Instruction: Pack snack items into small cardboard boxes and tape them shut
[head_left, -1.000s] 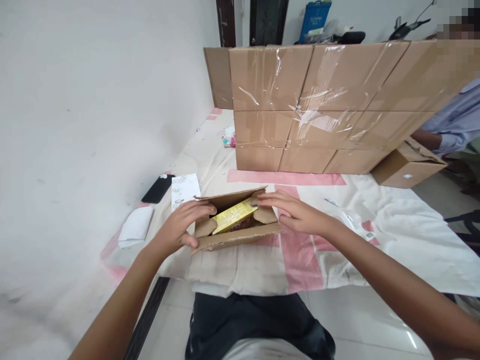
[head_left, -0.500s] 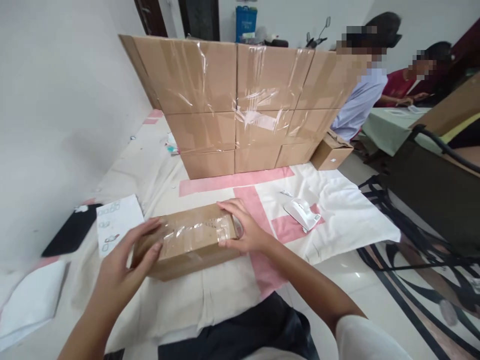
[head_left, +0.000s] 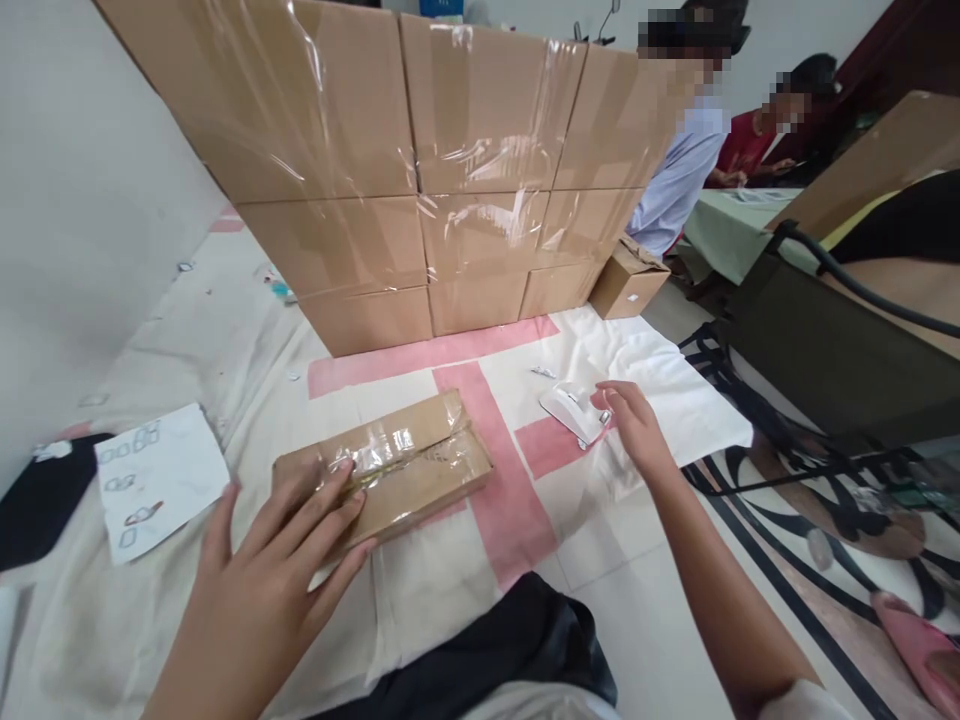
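Observation:
A small brown cardboard box [head_left: 397,475], closed and taped over with clear tape, lies on the white and pink cloth [head_left: 487,500] in front of me. My left hand [head_left: 277,560] rests flat on the box's near left end, fingers stretched out. My right hand [head_left: 634,425] is out to the right, fingers spread, its fingertips touching a white handheld device [head_left: 574,410] that lies on the cloth.
A wall of large taped cardboard boxes [head_left: 420,170] stands behind the cloth. A small box [head_left: 626,280] sits at its right end. A white sheet with stickers [head_left: 157,480] and a black phone [head_left: 37,500] lie left. Two other people sit at the back right.
The box's flaps were open with a yellow pack inside; the box is now closed and taped. My right hand left the box and reached right to the white device. My head turned right.

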